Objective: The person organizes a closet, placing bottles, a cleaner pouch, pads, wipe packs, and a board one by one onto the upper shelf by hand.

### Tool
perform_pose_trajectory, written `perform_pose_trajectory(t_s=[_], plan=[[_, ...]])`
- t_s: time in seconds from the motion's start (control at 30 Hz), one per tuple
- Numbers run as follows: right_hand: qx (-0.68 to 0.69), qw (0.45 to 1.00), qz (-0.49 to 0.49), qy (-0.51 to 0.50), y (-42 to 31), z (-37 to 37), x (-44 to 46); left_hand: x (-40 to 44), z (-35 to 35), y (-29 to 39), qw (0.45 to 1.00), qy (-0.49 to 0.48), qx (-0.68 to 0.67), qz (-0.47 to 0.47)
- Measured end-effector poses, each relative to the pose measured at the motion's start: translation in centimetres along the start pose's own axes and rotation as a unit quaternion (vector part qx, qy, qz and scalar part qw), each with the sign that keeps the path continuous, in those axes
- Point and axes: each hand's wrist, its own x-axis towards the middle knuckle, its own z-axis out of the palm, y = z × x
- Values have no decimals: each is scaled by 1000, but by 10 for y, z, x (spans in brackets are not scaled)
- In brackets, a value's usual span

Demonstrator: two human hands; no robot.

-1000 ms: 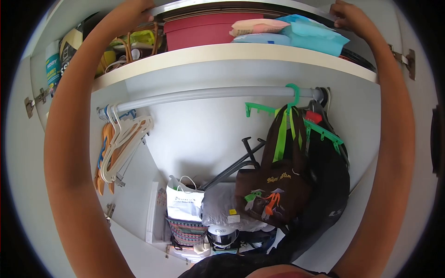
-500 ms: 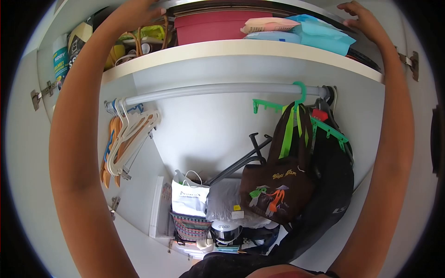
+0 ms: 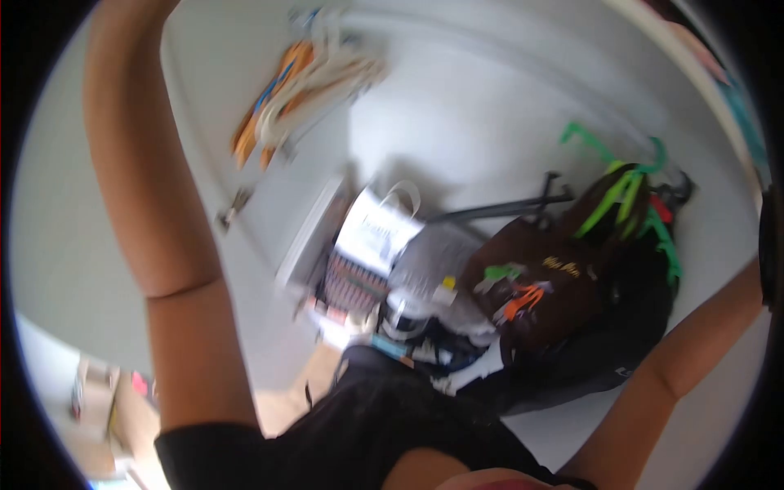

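Both my arms are raised, and neither hand is in the frame. My left arm point(image 3: 175, 229) runs up past the top edge, so my left hand is hidden above it. Off to the right, my right arm point(image 3: 674, 367) reaches the dark rim of the view, and that hand is cut off too. Between the arms, a brown tote bag point(image 3: 531, 282) with green straps hangs from a green hanger point(image 3: 590, 140) inside the wardrobe. The upper shelf point(image 3: 678, 53) shows only as a slanted edge at the upper right, with blurred packets behind it.
White and wooden hangers point(image 3: 314, 94) hang on the rail point(image 3: 490, 41). Below stand a white paper bag point(image 3: 378, 233), a patterned bag point(image 3: 353, 282), a grey plastic-wrapped bundle point(image 3: 441, 261) and a helmet point(image 3: 402, 318). A long black bag point(image 3: 588, 363) leans at the right. The wardrobe door point(image 3: 65, 204) is at the left.
The view has tilted and swung down and left, blurring the picture. Both hands, which were up at the shelf, have left the frame. Most of the shelf's contents are out of view.
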Motion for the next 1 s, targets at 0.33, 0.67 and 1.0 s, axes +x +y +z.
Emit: perform_pose_trajectory(t_s=[0.33, 0.67, 1.0], plan=[[555, 782, 185, -214, -317, 144, -159, -354, -198, 105, 750, -110, -115, -642], [676, 397, -213, -584, -605, 149, -199, -439, -407, 323, 392, -88, 209, -892], [658, 241, -437, -563, -714, 106, -285, -454, -370, 499, 170, 26, 253, -952]])
